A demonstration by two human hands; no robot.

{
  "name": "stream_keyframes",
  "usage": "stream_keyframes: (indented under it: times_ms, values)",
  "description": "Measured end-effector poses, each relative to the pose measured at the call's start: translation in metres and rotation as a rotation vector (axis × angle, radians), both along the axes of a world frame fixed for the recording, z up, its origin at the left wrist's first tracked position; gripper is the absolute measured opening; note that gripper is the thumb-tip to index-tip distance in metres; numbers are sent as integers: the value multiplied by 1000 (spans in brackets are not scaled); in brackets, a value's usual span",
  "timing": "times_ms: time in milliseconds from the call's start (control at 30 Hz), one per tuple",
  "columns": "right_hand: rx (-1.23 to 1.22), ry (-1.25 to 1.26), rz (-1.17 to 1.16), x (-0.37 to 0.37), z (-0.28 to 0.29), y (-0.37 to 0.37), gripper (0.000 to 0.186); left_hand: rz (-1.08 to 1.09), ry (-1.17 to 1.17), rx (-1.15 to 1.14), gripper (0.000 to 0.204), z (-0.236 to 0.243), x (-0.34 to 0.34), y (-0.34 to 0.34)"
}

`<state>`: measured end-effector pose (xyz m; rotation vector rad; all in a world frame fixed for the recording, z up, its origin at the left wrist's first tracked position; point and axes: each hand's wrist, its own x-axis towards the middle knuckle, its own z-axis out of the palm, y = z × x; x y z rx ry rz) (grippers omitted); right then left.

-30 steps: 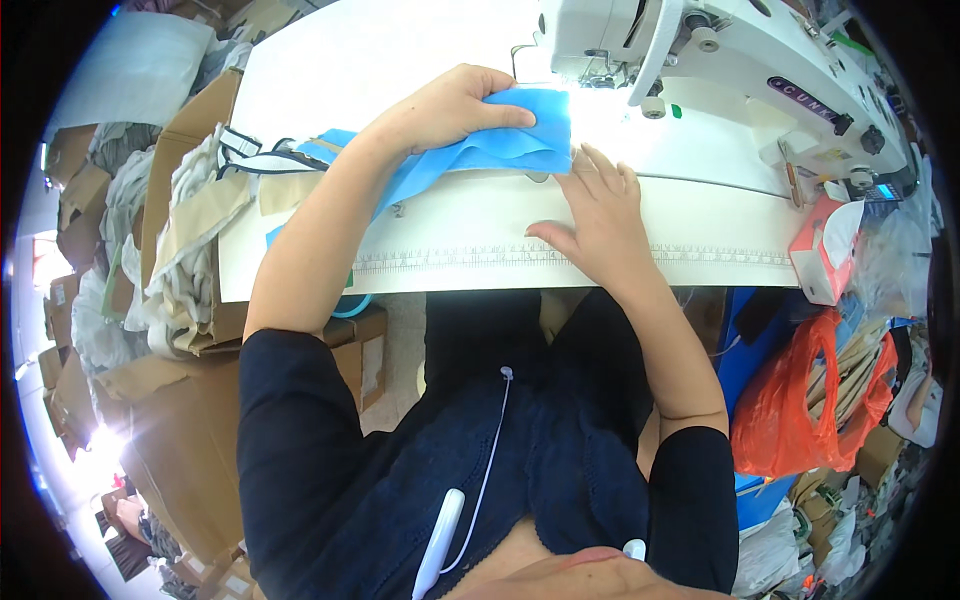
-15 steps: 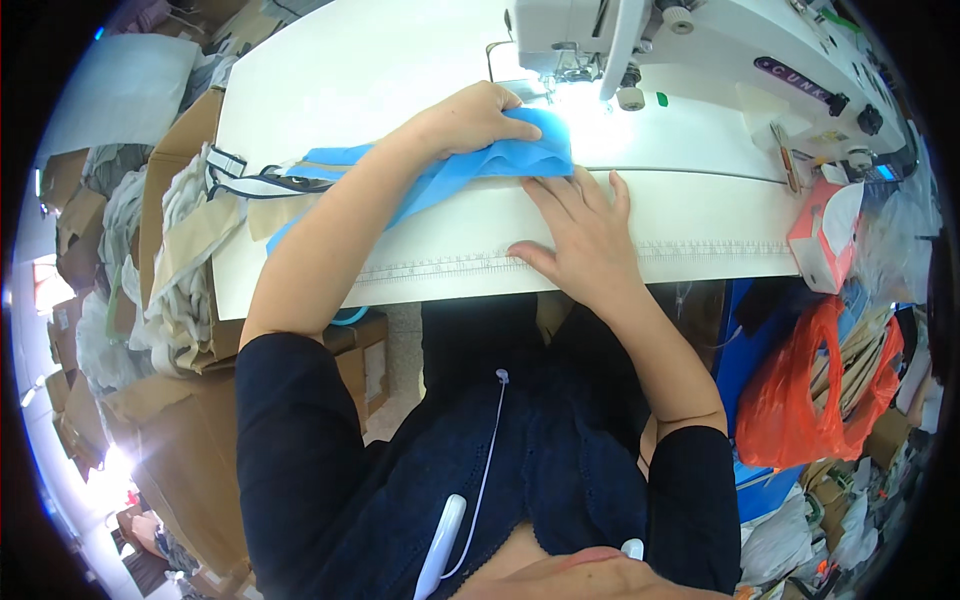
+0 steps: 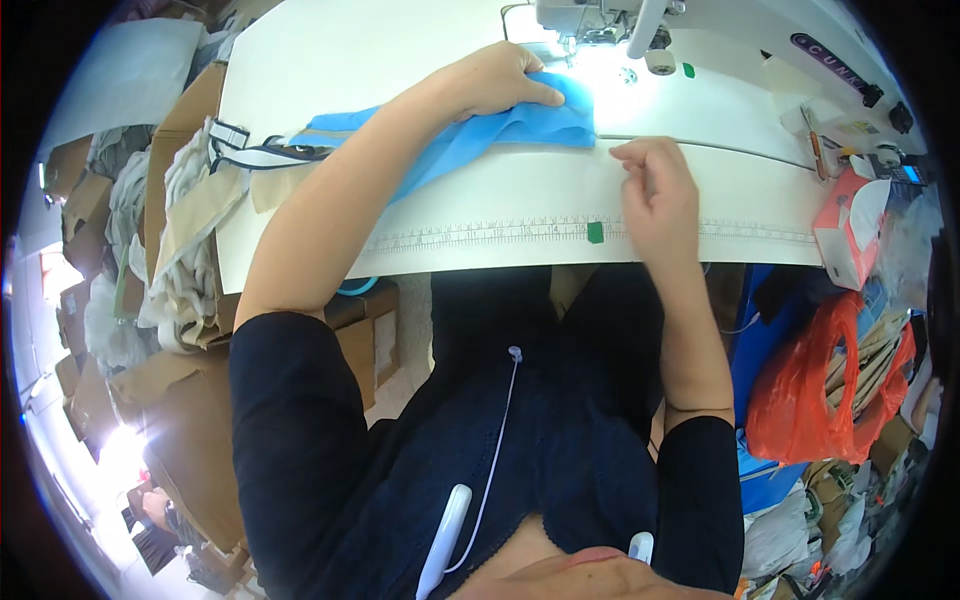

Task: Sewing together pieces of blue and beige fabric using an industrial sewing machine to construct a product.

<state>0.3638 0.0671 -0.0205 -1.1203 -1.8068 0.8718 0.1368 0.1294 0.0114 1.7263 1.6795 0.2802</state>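
Under the sewing machine's (image 3: pixel 600 20) lit needle area lies a folded piece of light blue fabric (image 3: pixel 540 125). My left hand (image 3: pixel 505 80) is closed on its upper edge near the needle, thumb on top, and my forearm crosses over the rest of the cloth. Just right of the fabric and apart from it, my right hand (image 3: pixel 662 195) hovers over the table's front strip. Its fingers are loosely curled in, and nothing shows between them.
The white table (image 3: pixel 450 245) has a printed ruler along its front edge and a green patch (image 3: pixel 595 232). Dark-edged straps (image 3: pixel 265 157) and beige cloth lie at the left by a cardboard box (image 3: pixel 185 130). At right stand a pink box (image 3: pixel 845 225) and a red plastic bag (image 3: pixel 800 400).
My right hand has left the fabric's lower edge, moved right and curled from flat, uncovering the green patch. My left hand keeps its hold. The whole view has shifted slightly.
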Motion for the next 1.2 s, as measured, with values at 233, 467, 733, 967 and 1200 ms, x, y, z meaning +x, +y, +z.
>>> stream_keyframes:
  times_ms: [233, 467, 733, 967, 1200]
  values:
    - [263, -359, 176, 1, -1, 14, 32, -25, -29, -16, 33, 0, -1, -1]
    - [273, -469, 189, 0, -1, 19, 34, -20, 17, -44, 34, 3, 0, 2]
    - [300, -531, 182, -2, -3, 20, 32, -46, 72, -7, 37, 3, 2, 1]
    - [581, -622, 153, -5, 2, 15, 22, -87, 81, 17, 40, 2, -1, 1]
    - [649, -666, 328, -3, -1, 32, 21, -148, 108, 111, 41, 2, -5, 5]
